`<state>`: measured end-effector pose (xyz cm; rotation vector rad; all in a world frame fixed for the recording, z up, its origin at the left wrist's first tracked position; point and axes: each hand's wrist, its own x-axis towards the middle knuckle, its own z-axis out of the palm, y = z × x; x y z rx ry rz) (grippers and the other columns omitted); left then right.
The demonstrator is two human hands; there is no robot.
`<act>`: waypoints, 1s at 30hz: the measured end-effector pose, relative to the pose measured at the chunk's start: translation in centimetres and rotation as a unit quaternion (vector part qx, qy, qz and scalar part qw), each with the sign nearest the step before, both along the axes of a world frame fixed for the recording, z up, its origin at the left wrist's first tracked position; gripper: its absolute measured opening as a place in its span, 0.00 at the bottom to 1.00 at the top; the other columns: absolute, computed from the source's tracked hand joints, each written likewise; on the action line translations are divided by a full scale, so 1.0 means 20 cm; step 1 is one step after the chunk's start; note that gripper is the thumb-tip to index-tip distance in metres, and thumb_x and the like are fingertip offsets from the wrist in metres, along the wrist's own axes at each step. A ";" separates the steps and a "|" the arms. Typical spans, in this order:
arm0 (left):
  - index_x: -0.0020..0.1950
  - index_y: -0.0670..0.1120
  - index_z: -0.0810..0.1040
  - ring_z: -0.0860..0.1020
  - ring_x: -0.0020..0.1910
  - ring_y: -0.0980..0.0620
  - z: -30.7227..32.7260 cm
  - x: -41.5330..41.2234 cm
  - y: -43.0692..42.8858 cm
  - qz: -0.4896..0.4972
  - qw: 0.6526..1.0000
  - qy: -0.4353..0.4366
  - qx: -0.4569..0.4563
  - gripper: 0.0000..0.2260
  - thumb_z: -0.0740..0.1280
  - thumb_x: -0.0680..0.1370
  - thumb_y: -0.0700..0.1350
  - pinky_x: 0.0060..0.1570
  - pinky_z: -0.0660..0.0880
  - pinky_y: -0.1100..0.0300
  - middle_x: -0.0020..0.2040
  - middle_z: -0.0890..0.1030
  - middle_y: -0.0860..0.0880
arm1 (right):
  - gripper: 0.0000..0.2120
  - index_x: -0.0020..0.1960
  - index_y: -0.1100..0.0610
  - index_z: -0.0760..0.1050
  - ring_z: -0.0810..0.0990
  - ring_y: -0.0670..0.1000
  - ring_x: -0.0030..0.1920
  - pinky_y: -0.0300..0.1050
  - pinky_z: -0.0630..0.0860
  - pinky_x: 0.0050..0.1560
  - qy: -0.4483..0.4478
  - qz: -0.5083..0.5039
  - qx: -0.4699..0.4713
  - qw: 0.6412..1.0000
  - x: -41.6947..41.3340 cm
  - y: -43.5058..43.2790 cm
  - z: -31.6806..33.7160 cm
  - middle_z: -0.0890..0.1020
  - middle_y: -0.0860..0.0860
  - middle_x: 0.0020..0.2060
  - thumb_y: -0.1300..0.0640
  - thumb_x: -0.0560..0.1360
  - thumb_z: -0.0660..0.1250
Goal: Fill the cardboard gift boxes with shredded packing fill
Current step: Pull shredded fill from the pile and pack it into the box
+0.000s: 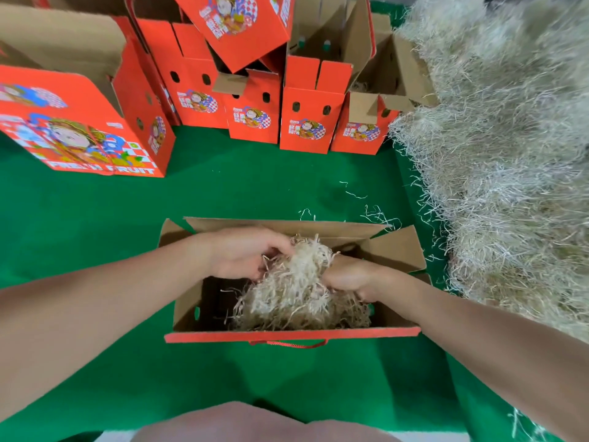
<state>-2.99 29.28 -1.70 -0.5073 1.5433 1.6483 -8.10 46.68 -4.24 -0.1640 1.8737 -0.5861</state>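
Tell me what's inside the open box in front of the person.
Pale shredded fill, gripped by the left hand and right hand. The fill covers most of the box floor.

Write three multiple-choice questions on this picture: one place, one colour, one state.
1. Where is the large pile of pale shredded packing fill?
A. on the right side of the green table cloth
B. on its left side
C. under the table

2. What colour is the outside of the open cardboard gift box nearest the person?
A. blue
B. orange-red
C. white

3. What do the left hand and the right hand do?
A. lie flat on the cloth
B. fold the flaps shut
C. grip a clump of shredded fill

1 A: the pile fills the view's right edge.
2 B: its front wall is orange-red.
3 C: both hands' fingers curl into the clump.
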 end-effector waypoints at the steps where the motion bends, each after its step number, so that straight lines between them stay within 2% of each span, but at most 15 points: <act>1: 0.66 0.39 0.70 0.74 0.52 0.52 0.00 0.02 -0.03 0.033 0.999 -0.002 0.003 0.18 0.62 0.75 0.37 0.52 0.73 0.58 0.60 0.74 0.46 | 0.26 0.73 0.58 0.60 0.72 0.55 0.62 0.51 0.67 0.62 0.000 -0.009 0.019 1.000 -0.02 0.02 0.00 0.68 0.58 0.69 0.67 0.75 0.56; 3: 0.67 0.43 0.70 0.73 0.55 0.54 0.00 0.06 -0.08 0.017 0.996 0.009 -0.089 0.22 0.61 0.73 0.32 0.50 0.73 0.59 0.63 0.72 0.48 | 0.24 0.73 0.62 0.57 0.65 0.53 0.69 0.48 0.62 0.68 0.000 -0.036 0.042 0.998 -0.05 0.07 -0.01 0.62 0.58 0.71 0.66 0.77 0.55; 4: 0.69 0.45 0.68 0.70 0.62 0.53 -0.01 0.08 -0.09 -0.034 0.988 0.011 -0.152 0.26 0.63 0.72 0.32 0.57 0.70 0.57 0.68 0.69 0.49 | 0.22 0.71 0.62 0.59 0.69 0.49 0.66 0.44 0.65 0.66 0.000 -0.049 0.041 0.998 -0.05 0.09 0.00 0.65 0.58 0.69 0.66 0.77 0.54; 6: 0.74 0.48 0.60 0.61 0.71 0.50 -0.02 0.12 -0.08 -0.138 0.965 -0.010 -0.222 0.33 0.69 0.72 0.37 0.69 0.58 0.53 0.74 0.61 0.50 | 0.14 0.60 0.59 0.66 0.79 0.43 0.49 0.39 0.73 0.53 -0.014 -0.061 0.030 0.998 -0.05 0.09 0.03 0.72 0.55 0.55 0.66 0.76 0.54; 7: 0.75 0.47 0.58 0.58 0.73 0.50 -0.02 0.12 -0.05 -0.158 0.960 -0.020 -0.229 0.35 0.70 0.72 0.39 0.71 0.54 0.52 0.75 0.59 0.49 | 0.14 0.60 0.60 0.67 0.78 0.46 0.50 0.42 0.72 0.55 -0.027 -0.059 0.021 0.998 -0.04 0.09 0.04 0.73 0.54 0.55 0.66 0.75 0.55; 9: 0.74 0.43 0.58 0.61 0.71 0.48 -0.04 0.10 0.01 -0.135 0.959 -0.010 -0.248 0.32 0.69 0.73 0.38 0.71 0.56 0.52 0.74 0.60 0.45 | 0.22 0.68 0.56 0.66 0.67 0.53 0.67 0.50 0.61 0.67 -0.062 -0.059 -0.007 0.996 -0.05 0.09 0.03 0.68 0.54 0.68 0.64 0.74 0.62; 12: 0.62 0.41 0.68 0.71 0.56 0.49 -0.06 0.06 0.08 -0.050 0.954 0.016 -0.295 0.17 0.63 0.74 0.34 0.59 0.68 0.57 0.61 0.71 0.43 | 0.24 0.67 0.54 0.68 0.66 0.53 0.68 0.49 0.60 0.69 -0.082 -0.078 -0.034 0.993 -0.03 0.07 0.03 0.67 0.54 0.70 0.61 0.73 0.67; 14: 0.58 0.40 0.69 0.71 0.54 0.49 -0.08 0.06 0.10 -0.017 0.956 0.014 -0.292 0.14 0.63 0.73 0.34 0.58 0.68 0.57 0.57 0.72 0.43 | 0.25 0.71 0.57 0.64 0.64 0.56 0.71 0.53 0.56 0.72 -0.060 -0.079 -0.034 0.994 -0.02 0.05 0.02 0.67 0.56 0.70 0.60 0.75 0.65; 17: 0.63 0.42 0.69 0.65 0.68 0.44 -0.06 0.07 0.03 -0.002 0.966 -0.015 -0.258 0.20 0.68 0.72 0.35 0.67 0.61 0.50 0.69 0.66 0.41 | 0.19 0.70 0.62 0.63 0.67 0.57 0.68 0.46 0.64 0.66 -0.023 -0.066 -0.014 0.997 -0.04 0.08 0.03 0.71 0.54 0.64 0.62 0.80 0.56; 19: 0.63 0.42 0.69 0.61 0.71 0.45 -0.03 0.07 -0.06 0.022 0.967 -0.013 -0.254 0.20 0.68 0.73 0.35 0.69 0.58 0.49 0.72 0.64 0.43 | 0.18 0.70 0.65 0.62 0.68 0.60 0.67 0.53 0.65 0.67 0.016 -0.051 0.038 0.998 -0.08 0.14 0.02 0.70 0.57 0.66 0.65 0.80 0.54; 21: 0.70 0.41 0.63 0.57 0.73 0.46 -0.01 0.07 -0.13 0.069 0.967 -0.014 -0.245 0.28 0.69 0.73 0.36 0.70 0.54 0.48 0.74 0.60 0.44 | 0.20 0.70 0.67 0.62 0.68 0.62 0.68 0.56 0.66 0.67 0.019 -0.066 0.053 0.996 -0.11 0.17 0.01 0.68 0.63 0.68 0.67 0.78 0.57; 24: 0.73 0.43 0.57 0.53 0.74 0.46 -0.01 0.08 -0.11 0.102 0.974 -0.034 -0.198 0.35 0.72 0.71 0.40 0.71 0.51 0.46 0.75 0.56 0.47 | 0.35 0.72 0.58 0.62 0.61 0.56 0.72 0.57 0.56 0.72 -0.048 -0.054 0.005 0.997 -0.08 0.12 0.03 0.65 0.56 0.71 0.56 0.69 0.72; 27: 0.67 0.41 0.66 0.54 0.74 0.45 -0.04 0.09 0.03 0.121 0.979 -0.068 -0.150 0.25 0.69 0.73 0.39 0.71 0.52 0.49 0.75 0.57 0.44 | 0.47 0.69 0.53 0.67 0.65 0.53 0.69 0.55 0.55 0.72 -0.099 -0.070 -0.041 0.992 -0.01 0.03 0.04 0.70 0.52 0.68 0.46 0.52 0.77; 28: 0.67 0.41 0.66 0.55 0.74 0.45 -0.05 0.09 0.06 0.126 0.978 -0.071 -0.148 0.23 0.68 0.74 0.38 0.71 0.53 0.50 0.75 0.58 0.43 | 0.46 0.69 0.55 0.68 0.66 0.54 0.69 0.56 0.56 0.72 -0.097 -0.073 -0.046 0.992 0.01 0.01 0.03 0.70 0.53 0.68 0.45 0.53 0.77; 30: 0.70 0.40 0.62 0.60 0.72 0.44 -0.07 0.08 0.10 0.098 0.976 -0.048 -0.191 0.26 0.67 0.75 0.39 0.69 0.57 0.50 0.73 0.60 0.42 | 0.34 0.69 0.61 0.68 0.69 0.54 0.64 0.56 0.59 0.71 -0.074 -0.093 -0.043 0.992 0.01 0.01 0.00 0.72 0.55 0.65 0.52 0.67 0.74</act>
